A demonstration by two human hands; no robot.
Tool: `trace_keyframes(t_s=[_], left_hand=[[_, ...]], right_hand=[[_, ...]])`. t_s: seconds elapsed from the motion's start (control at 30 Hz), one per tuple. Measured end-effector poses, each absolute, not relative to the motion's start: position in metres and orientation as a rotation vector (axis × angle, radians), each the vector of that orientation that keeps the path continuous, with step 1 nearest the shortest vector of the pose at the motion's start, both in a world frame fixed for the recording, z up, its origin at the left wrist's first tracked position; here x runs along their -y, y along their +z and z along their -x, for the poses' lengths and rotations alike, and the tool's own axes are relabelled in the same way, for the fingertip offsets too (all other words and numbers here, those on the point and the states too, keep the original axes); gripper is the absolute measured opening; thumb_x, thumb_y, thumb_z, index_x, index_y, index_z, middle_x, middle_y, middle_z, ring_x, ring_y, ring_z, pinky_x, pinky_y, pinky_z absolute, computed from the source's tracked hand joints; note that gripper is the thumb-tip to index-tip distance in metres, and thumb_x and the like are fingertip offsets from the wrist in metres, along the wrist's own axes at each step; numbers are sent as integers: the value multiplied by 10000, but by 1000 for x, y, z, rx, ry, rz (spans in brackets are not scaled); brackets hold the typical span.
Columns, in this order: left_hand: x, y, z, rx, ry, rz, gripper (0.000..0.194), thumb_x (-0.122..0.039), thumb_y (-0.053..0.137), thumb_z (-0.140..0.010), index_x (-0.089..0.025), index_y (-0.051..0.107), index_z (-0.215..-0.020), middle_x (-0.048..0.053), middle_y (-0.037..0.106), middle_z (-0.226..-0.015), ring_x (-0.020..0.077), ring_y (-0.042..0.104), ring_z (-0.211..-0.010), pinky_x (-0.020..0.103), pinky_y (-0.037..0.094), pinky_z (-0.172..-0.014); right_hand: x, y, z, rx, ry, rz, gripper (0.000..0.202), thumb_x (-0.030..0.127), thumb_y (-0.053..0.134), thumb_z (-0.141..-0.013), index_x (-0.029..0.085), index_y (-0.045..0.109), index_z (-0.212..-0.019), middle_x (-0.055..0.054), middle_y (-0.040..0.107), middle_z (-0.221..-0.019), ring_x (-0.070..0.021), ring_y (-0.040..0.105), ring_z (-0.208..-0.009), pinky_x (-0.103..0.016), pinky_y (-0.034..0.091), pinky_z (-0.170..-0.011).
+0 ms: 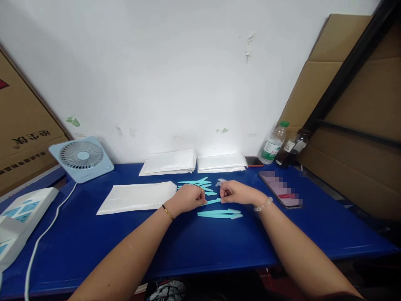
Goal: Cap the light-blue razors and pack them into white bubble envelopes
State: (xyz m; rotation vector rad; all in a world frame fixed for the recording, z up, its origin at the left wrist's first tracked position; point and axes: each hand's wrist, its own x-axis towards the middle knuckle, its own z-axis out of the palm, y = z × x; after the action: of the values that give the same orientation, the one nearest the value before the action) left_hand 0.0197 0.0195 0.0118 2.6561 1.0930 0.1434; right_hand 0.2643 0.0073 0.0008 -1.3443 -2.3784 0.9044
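Note:
My left hand (190, 196) pinches the handle end of a turquoise eyebrow razor (214, 201) held level just over the table. At its blade end, the fingers of my right hand (234, 193) are closed on the tip; whether a clear cap is between them I cannot tell. Beyond my hands lies a loose pile of several turquoise razors (196, 182), partly hidden by my left hand. Small clear plastic caps (220, 182) lie behind my right fingers. Nearer to me, a few more razors (217, 214) rest side by side, blade ends to the right.
White plastic packs (134, 197) lie left of my hands, with two stacks (169, 162) (222, 162) along the wall. A blue fan (82, 159) and power strip (26, 221) stand left. Right are a phone (277, 188), another phone (254, 161), a water bottle (273, 144) and a dark bottle (292, 149).

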Motion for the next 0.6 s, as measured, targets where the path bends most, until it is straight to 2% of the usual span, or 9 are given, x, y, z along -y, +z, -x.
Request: trace_keyframes(t_s=[0.13,0.3,0.47,0.6], left_hand=[[-26,17,-12,-1172,233,-2713,258,-364,489,-860,-197,633,-724,11,671,-769,153,594,-687,261,368,-629],[-24,18,-18,-1168,327,-2714,272,-440,510,-855,-207,627,-933,17,661,-862,163,602,-754,258,378,-657],[-27,15,-18,-1165,278,-2832,250,-371,500,-876,-203,654,-773,32,655,-835,179,599,-768,271,377,-673],[-36,14,-7,-1314,291,-2761,224,-340,510,-862,-204,672,-787,34,653,-835,174,598,-746,265,375,-645]], right_hand=[[-15,-1,-278,2250,766,1409,179,340,665,-727,166,623,-734,-22,581,-777,-138,537,-663,-246,403,-595],[-11,5,-274,2222,773,1308,161,330,637,-759,170,618,-758,-17,581,-797,-135,541,-689,-239,407,-622],[-12,4,-271,2238,730,1294,145,313,629,-761,170,618,-743,-28,592,-805,-145,551,-702,-242,409,-628],[-19,-1,-282,2136,658,1459,169,332,644,-734,163,639,-750,-35,627,-773,-156,563,-687,-250,407,-621]])
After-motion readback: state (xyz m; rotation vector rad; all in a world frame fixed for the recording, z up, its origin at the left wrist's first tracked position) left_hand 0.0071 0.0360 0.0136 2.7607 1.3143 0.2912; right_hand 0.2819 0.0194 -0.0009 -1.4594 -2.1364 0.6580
